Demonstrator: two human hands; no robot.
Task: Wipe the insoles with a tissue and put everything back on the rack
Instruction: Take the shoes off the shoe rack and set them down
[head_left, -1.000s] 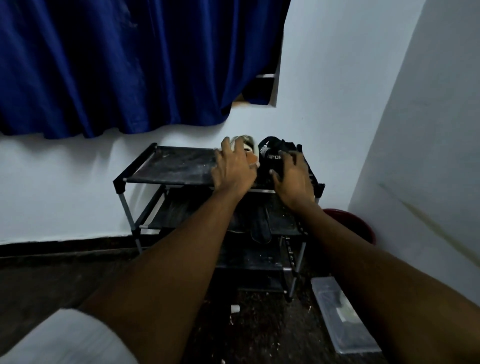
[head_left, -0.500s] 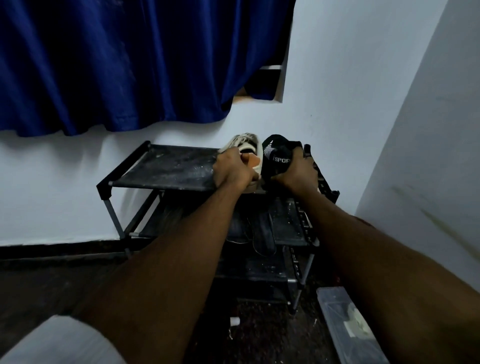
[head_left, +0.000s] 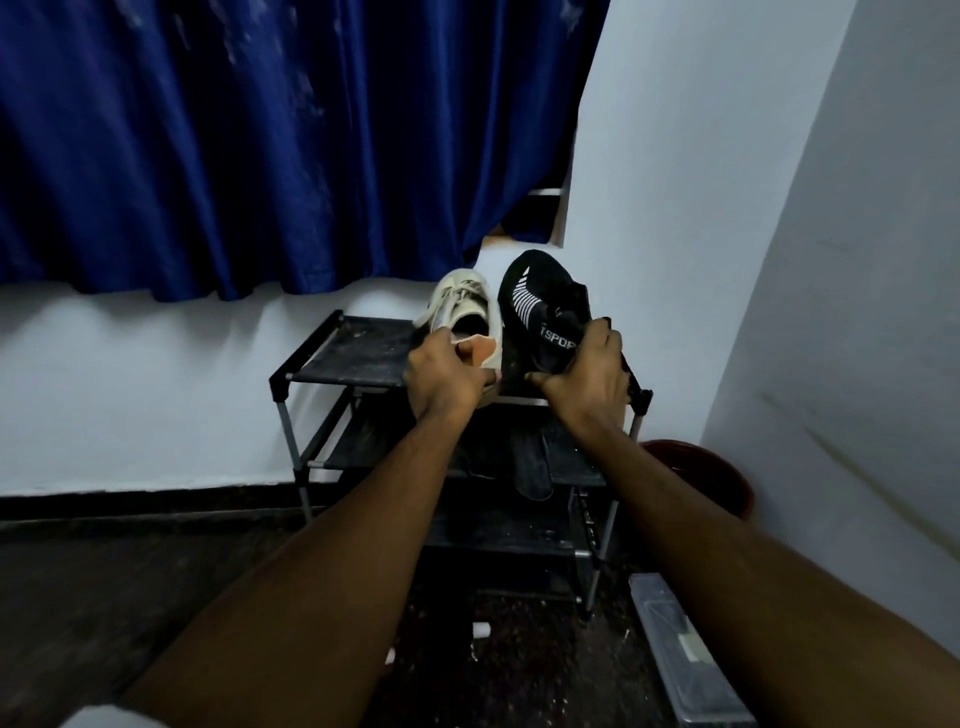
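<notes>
A black shoe rack (head_left: 358, 358) with three shelves stands against the white wall. My left hand (head_left: 444, 382) grips the heel of a cream sneaker (head_left: 465, 306), its orange lining showing. My right hand (head_left: 587, 376) grips the heel of a black sports shoe (head_left: 537, 296) with white stripes and lettering. Both shoes are tilted toe-up above the right end of the top shelf. A dark insole or sandal (head_left: 532, 470) lies on the middle shelf. No tissue is in sight.
A blue curtain (head_left: 249, 145) hangs above the rack. A dark red bucket (head_left: 711, 475) stands in the corner right of the rack. A clear plastic box (head_left: 685, 660) lies on the dark floor at lower right, and small white scraps (head_left: 480, 630) lie in front.
My hands went from resting over the two shoes to closing on their heels and lifting them, toes tipped upward, off the top shelf.
</notes>
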